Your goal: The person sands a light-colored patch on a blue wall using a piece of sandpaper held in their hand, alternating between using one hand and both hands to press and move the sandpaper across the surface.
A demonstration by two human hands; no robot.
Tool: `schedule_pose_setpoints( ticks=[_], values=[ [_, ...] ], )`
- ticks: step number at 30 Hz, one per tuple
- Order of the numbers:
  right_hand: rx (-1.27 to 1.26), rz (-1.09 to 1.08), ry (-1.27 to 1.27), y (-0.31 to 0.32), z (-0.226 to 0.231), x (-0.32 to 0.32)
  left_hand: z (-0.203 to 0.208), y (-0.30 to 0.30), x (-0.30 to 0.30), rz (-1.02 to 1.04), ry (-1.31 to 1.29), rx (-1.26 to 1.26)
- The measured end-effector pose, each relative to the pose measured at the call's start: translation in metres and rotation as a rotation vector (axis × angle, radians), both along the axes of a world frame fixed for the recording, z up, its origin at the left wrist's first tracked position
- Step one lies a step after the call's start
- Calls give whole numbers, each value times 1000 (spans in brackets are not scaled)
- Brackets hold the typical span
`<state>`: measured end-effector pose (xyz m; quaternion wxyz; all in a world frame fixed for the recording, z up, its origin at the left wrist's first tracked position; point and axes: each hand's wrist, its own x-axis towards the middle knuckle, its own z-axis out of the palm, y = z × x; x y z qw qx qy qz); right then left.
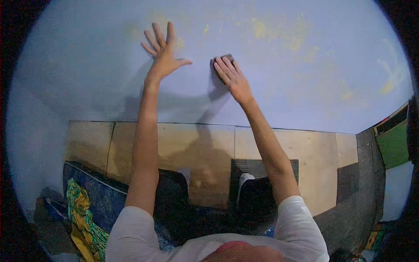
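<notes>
A pale blue-lilac wall with yellow patches fills the upper part of the head view. My left hand rests against it with the fingers spread wide and holds nothing. To its right, my right hand presses a dark, squarish pad flat on the wall. The pad looks like sandpaper or a sanding block, but most of it is hidden under my fingers. Yellow marks lie above and to the right of the pad. Both arms are stretched forward, and their shadows fall on the wall.
Tan floor tiles meet the wall below my hands. A grey ribbed mat lies by my feet. At the left is a dark blue mattress-like pad with a green-and-yellow patterned cloth. A green panel stands at the right.
</notes>
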<state>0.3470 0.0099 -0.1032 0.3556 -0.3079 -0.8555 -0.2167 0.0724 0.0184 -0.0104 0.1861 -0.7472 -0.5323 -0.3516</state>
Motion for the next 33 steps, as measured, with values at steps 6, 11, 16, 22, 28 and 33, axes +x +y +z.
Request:
schedule_pose_setpoints(
  ticks=[6,11,16,22,28,33],
  values=[
    [20,-82,-59,12,-38,30,-6,10,2,-1,8,8],
    [-81,-5,12,5,-57,41,-2,5,4,2,-1,-19],
    [-10,54,-55,6,-8,38,-7,9,-8,-6,-2,12],
    [-32,-25,-64,5,-33,55,-4,9,-2,-23,-3,41],
    [-104,-107,29,1,-69,41,-5,13,-4,-18,12,75],
    [-16,-33,-53,-2,-31,40,-4,9,-8,16,3,40]
  ],
)
